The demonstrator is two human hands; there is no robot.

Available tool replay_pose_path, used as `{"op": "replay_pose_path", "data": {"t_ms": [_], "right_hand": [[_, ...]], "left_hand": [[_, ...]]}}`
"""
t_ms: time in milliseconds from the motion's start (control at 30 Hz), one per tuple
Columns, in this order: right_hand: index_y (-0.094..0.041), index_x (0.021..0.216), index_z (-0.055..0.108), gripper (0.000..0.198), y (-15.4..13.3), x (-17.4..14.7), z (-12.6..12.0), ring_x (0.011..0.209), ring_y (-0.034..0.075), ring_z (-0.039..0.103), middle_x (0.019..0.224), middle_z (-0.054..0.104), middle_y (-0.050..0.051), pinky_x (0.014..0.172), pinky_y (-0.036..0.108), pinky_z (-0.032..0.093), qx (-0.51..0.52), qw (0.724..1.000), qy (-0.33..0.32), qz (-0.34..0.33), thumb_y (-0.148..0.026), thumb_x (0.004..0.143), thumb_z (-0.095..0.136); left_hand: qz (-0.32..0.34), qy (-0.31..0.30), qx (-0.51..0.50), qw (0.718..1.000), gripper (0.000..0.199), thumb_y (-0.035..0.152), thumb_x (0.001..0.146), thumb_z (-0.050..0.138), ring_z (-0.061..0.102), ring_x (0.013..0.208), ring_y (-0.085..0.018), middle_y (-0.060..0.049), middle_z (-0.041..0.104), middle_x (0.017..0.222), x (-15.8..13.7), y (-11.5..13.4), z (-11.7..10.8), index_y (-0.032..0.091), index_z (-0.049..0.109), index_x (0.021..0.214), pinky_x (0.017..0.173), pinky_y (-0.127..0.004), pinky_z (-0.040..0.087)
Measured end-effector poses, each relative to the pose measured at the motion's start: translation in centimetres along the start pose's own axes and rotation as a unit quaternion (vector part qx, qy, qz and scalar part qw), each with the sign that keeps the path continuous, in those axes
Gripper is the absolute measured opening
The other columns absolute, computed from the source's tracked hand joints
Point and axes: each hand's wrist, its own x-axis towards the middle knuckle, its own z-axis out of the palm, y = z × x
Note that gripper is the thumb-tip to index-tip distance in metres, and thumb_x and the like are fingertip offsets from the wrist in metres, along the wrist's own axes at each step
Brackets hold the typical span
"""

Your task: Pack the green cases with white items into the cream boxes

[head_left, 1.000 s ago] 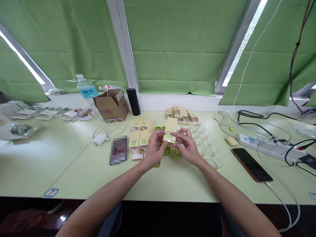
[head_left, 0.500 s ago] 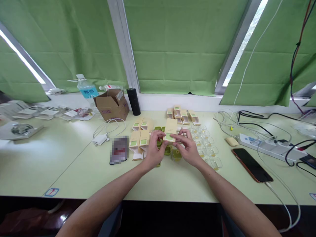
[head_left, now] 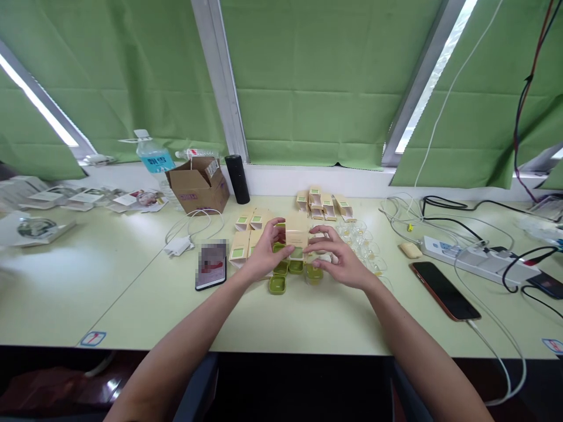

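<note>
A small cream cardboard box (head_left: pixel 297 235) with a green window is held up between my hands, above the middle of the table. My left hand (head_left: pixel 269 252) grips its left side, thumb on the lower front and fingers around the edge. From the right, the curved fingertips of my right hand (head_left: pixel 338 258) rest along the opposite edge. Below the box lie several green square containers (head_left: pixel 277 285). A green-based container (head_left: pixel 314 274) sits under my right hand. Several clear plastic containers (head_left: pixel 373 251) stand to the right, partly hidden by that hand.
Several similar boxes (head_left: pixel 240 245) stand left of my hands, and a second group (head_left: pixel 328 206) stands by the wall. A phone (head_left: pixel 212 264) lies left; another phone (head_left: pixel 446 291) and a power strip (head_left: pixel 479 261) lie right. A brown carton (head_left: pixel 200 187) and black cylinder (head_left: pixel 238 179) are behind.
The box has tipped more upright, its front now facing me. My right hand's fingers have moved off the front to the right edge and spread; my left hand has shifted slightly left.
</note>
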Motion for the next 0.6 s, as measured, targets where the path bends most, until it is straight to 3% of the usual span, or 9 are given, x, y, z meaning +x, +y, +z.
{"op": "replay_pose_path", "data": {"t_ms": [133,267,367,600], "right_hand": [[-0.025,0.097,0.066,0.009,-0.5,0.0,-2.5,0.106,0.024,0.063,0.111,0.067,0.005,0.095,0.044,0.051,-0.087,0.994,-0.038,0.054,-0.024,0.089,0.069],[-0.023,0.102,0.066,0.028,-0.5,-0.1,-1.7,0.103,0.029,0.059,0.103,0.071,0.006,0.087,0.041,0.043,-0.320,0.935,-0.116,0.098,-0.026,0.079,0.080],[-0.021,0.104,0.067,0.037,-0.3,0.0,-0.2,0.104,0.030,0.057,0.103,0.072,0.007,0.086,0.040,0.039,-0.381,0.904,-0.171,0.089,-0.032,0.075,0.086],[-0.019,0.100,0.068,0.028,-0.9,-0.2,-0.2,0.103,0.028,0.055,0.101,0.069,0.007,0.085,0.038,0.036,-0.407,0.888,-0.193,0.095,-0.028,0.078,0.083]], "left_hand": [[-0.025,-0.115,0.070,0.991,0.071,0.028,0.074,0.083,0.063,0.118,-0.028,-0.012,0.066,0.126,0.2,1.6,-2.1,0.023,0.051,0.137,0.106,-0.045,0.048],[-0.062,-0.232,0.169,0.956,0.056,0.020,0.071,0.080,0.063,0.119,-0.029,-0.008,0.068,0.126,-0.2,3.2,-2.8,0.021,0.063,0.125,0.105,-0.044,0.049],[-0.073,-0.270,0.205,0.938,0.054,0.016,0.071,0.076,0.062,0.121,-0.028,-0.006,0.067,0.128,-0.4,3.9,-2.5,0.023,0.063,0.122,0.103,-0.041,0.050],[-0.030,-0.304,0.205,0.930,0.051,0.009,0.073,0.072,0.061,0.121,-0.025,-0.004,0.067,0.127,-0.3,3.6,-1.4,0.025,0.064,0.121,0.106,-0.040,0.046]]}}
